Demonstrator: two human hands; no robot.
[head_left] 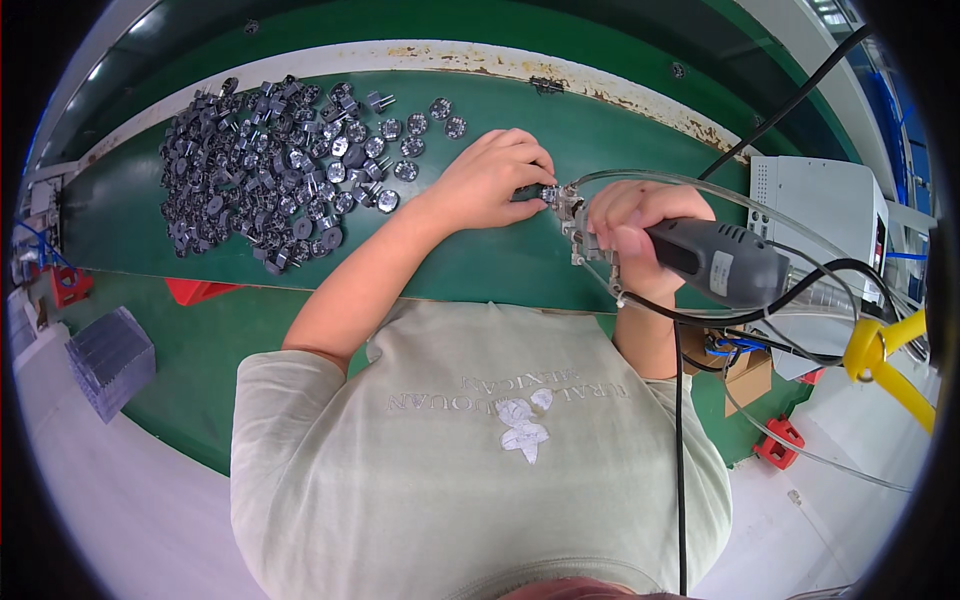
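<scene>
My right hand (640, 230) is wrapped round a dark grey electric screwdriver (725, 262), held nearly level with its nose to the left. A metal bracket-like head (575, 222) is fitted at that nose. My left hand (495, 180) pinches a small black round part (530, 193) between thumb and fingers, right against the tip of the metal head. The fingers hide much of this part. Left of my left forearm, a large pile of similar black parts (250, 170), some with prongs, lies on the green work surface (480, 265).
A white box-shaped machine (815, 210) stands at the right. Black cables and a clear hose (690, 180) run from the tool, near a yellow coupling (885, 355). A white, chipped ledge (440, 55) borders the far side. Below are a cardboard box (748, 380) and grey stacked trays (112, 362).
</scene>
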